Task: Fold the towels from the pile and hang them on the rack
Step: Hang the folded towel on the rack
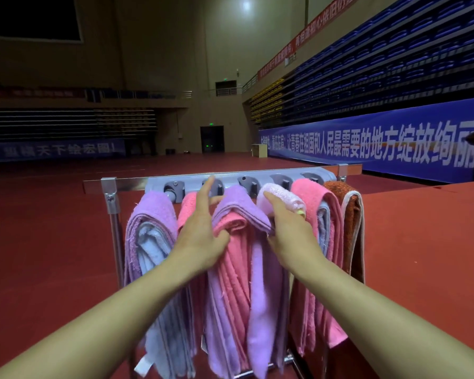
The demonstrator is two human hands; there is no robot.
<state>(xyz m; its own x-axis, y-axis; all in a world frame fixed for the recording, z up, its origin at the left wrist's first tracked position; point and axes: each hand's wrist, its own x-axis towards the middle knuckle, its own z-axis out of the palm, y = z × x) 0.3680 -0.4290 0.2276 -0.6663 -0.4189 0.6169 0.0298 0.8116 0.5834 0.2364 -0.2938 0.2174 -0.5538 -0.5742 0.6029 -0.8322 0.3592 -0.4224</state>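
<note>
Our left hand (203, 231) is spread on the purple-and-pink towel (238, 242) mid-rack (115, 187); our right hand (288, 231) lies flat beside it. Tugging unevenly could slide it off.

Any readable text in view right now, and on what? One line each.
"让青春在祖国和人民最需要的地方绽放绚丽": blue banner on the right.
"天下绘宏图": blue banner on the far left wall; its start is blurred.
Red banner upper right: too blurred.
Towels, rack: no text.

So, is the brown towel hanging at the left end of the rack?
No, the brown towel hangs at the right end of the rack; a purple towel is at the left end.
</note>
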